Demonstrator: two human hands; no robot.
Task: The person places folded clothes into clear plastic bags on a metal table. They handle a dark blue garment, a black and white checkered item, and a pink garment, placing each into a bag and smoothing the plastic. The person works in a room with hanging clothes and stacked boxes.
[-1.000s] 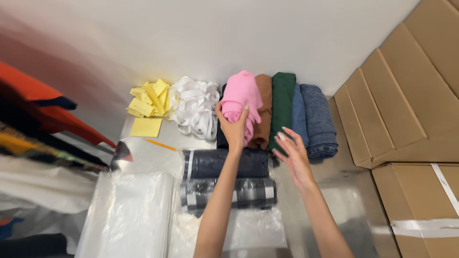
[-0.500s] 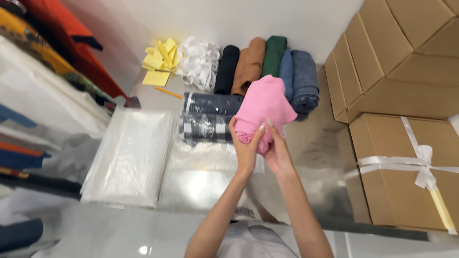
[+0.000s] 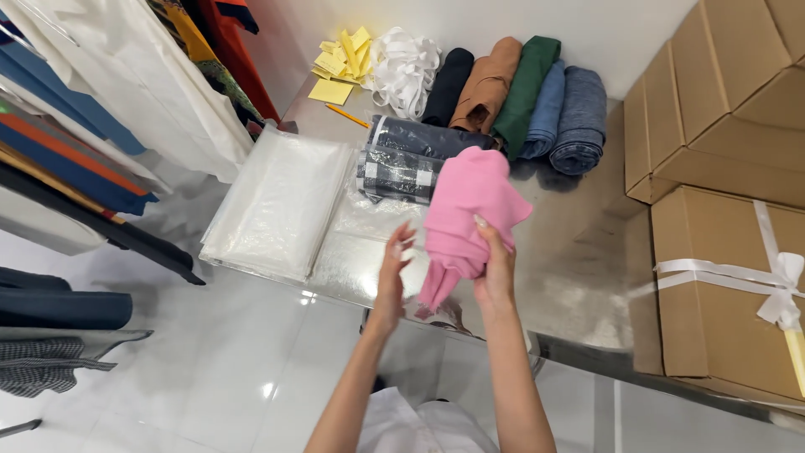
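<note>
- Overhead, in the head view, the right hand (image 3: pixel 493 273) was closed around the lower, bunched part of a pink garment (image 3: pixel 470 214), fingers wrapped over the cloth and pinching it.
- The pink garment was held up in the air above the near part of the shiny bench (image 3: pixel 579 277), not resting on it; its long axis ran roughly up and away from the person, the wider folded end farthest from the body and a narrow tail hanging down toward the bench edge.
- The left hand (image 3: pixel 392 273) was spread, fingers apart and empty, just beside the cloth's left edge; whether the fingertips touched the fabric could not be told.
- So the garment lay directly in the right hand and slightly to the right of the left hand, the right being the nearer one.
- Beyond the garment, two bagged, folded items, one dark (image 3: pixel 428 138) and one checked (image 3: pixel 398 174), lay on the bench.
- Farther back a row of rolled cloths (image 3: pixel 520 96) ran along the wall, with white ribbon (image 3: pixel 402 71) and yellow paper slips (image 3: pixel 340 63) to their left.
- A stack of clear plastic bags (image 3: pixel 277 205) lay at the bench's left end.
- Cardboard boxes (image 3: pixel 721 277) stood to the right, one tied with a white bow.
</note>
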